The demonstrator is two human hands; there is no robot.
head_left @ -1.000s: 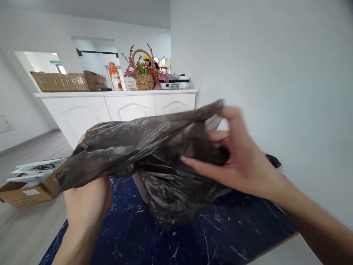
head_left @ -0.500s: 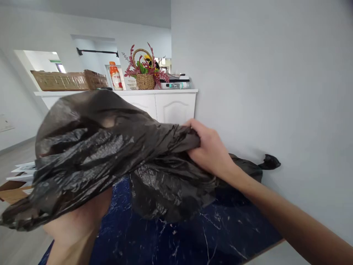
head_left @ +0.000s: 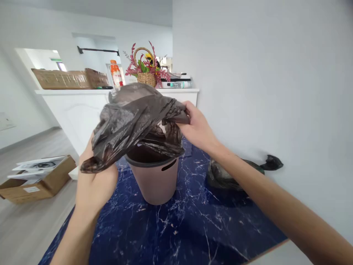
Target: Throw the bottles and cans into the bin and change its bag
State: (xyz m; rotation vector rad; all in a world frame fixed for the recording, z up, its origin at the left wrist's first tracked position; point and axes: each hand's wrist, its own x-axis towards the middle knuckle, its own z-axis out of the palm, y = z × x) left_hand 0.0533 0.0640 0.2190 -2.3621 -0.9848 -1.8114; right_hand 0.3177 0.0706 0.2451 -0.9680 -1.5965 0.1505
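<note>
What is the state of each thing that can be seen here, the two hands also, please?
Bin: upright, uncovered by any lid.
Black bag: crumpled, held up, partly hiding the bin's mouth.
Left hand: at the bag, fingers mostly hidden.
Right hand: closed on the bag's edge.
Second bag: lying down, one end bunched.
Floor box: open, things inside.
Orange-capped bottle: upright, capped.
Clear bottle: on its side.
Flower basket: upright.

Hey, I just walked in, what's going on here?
A person is handling a dark plastic bag above a pinkish bin. The right hand grips one edge; the left hand is at the other side, its fingers hidden by the plastic. The bin stands upright on a blue marbled surface, and another dark bag lies to the right.
</note>
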